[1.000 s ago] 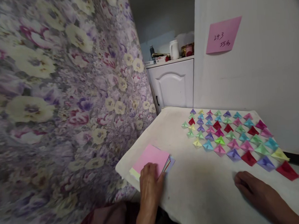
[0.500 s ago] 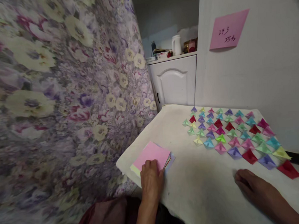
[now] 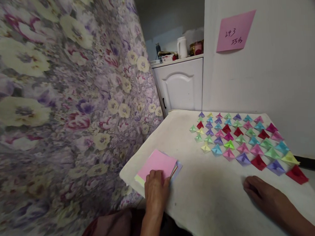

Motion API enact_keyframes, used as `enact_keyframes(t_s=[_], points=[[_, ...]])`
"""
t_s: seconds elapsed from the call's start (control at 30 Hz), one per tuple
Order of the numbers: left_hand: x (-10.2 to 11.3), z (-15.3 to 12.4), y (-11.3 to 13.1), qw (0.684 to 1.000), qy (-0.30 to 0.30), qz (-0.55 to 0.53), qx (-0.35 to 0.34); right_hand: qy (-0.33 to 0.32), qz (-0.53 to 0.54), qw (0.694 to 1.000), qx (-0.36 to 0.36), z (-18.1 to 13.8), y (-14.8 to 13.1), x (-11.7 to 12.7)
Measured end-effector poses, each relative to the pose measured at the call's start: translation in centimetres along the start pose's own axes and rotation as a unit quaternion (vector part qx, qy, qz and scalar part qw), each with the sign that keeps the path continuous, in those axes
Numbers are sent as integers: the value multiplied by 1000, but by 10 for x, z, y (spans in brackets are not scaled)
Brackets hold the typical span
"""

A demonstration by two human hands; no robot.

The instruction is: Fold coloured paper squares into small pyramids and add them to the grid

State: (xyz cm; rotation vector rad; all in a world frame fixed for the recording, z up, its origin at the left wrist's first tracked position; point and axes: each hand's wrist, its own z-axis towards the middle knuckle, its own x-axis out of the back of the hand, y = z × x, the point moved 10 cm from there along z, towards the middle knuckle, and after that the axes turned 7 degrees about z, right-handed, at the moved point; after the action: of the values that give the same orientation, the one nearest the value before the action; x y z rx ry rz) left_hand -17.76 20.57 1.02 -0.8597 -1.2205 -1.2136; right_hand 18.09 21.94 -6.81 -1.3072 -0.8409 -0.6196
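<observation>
Tabletop (image 3: 199,185) open midway, folded papers (image 3: 241,139) blocking far right; curtain (image 3: 76,111) walling left

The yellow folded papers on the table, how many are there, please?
4: one yellow folded paper far left, another middle left, another near left, another near right.

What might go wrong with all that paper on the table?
The paper stack is uneven, with edges jutting out, so the left hand on it might shift or scatter it. The right hand is close to the folded papers, so a careless sweep could knock some askew.
</observation>
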Motion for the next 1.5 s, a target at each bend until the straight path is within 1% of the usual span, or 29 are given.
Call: enact_keyframes(t_s=[0.3, 0.47, 0.57, 0.63, 0.7, 0.77, 0.8, 0.83, 0.87, 0.93, 0.97, 1.03, 1.07, 1.13, 1.17, 1.23, 1.3, 1.4, 1.5], points=[[0, 1, -5, 999, 19, -27, 1, 1, -8, 1000, 2, -1, -1, 1], [8, -1, -7, 998, 36, -43, 12, -4, -14, 1000, 2, -1, -5, 2], [15, -1, -10, 997, 52, -48, 31, -6, -13, 1000, -2, 0, -6, 3], [25, -1, -15, 993, 88, -60, 45, -5, -11, 1000, -3, 0, -5, 3], [41, -3, -16, 983, 155, -92, 40, -3, -7, 1000, -2, 0, -4, 2], [59, -9, -9, 963, 234, -131, 4, 4, 0, 1000, -1, 0, -3, 3], [65, -13, -2, 952, 265, -151, -25, 7, 4, 1000, -3, 0, -3, 3], [70, -17, 9, 943, 286, -161, -57, 8, 8, 1000, -6, 0, -2, 4], [71, -22, 22, 935, 295, -173, -92, 6, 12, 1000, -11, 0, -2, 4], [62, -29, 60, 929, 258, -200, -178, -4, 22, 999, -23, 0, -1, 5], [54, -34, 82, 926, 230, -200, -223, -10, 30, 999, -28, 0, 0, 6], [34, -51, 126, 917, 172, -183, -311, -13, 51, 998, -27, 0, 0, 8], [21, -59, 145, 914, 139, -166, -343, -10, 62, 998, -23, 0, -1, 10], [-4, -76, 175, 907, 73, -136, -392, -10, 79, 997, -7, 0, -1, 12], [-15, -84, 186, 900, 46, -123, -416, -6, 84, 996, -3, 0, -1, 13], [-29, -93, 195, 896, 18, -105, -430, 7, 97, 995, 7, -1, 1, 16], [-34, -94, 192, 905, 12, -111, -410, 29, 115, 993, 26, -2, 0, 19], [-33, -93, 181, 917, 22, -136, -375, 56, 123, 990, 31, -8, 1, 21], [-33, -96, 169, 926, 41, -149, -345, 95, 132, 986, 36, -21, -1, 23]])
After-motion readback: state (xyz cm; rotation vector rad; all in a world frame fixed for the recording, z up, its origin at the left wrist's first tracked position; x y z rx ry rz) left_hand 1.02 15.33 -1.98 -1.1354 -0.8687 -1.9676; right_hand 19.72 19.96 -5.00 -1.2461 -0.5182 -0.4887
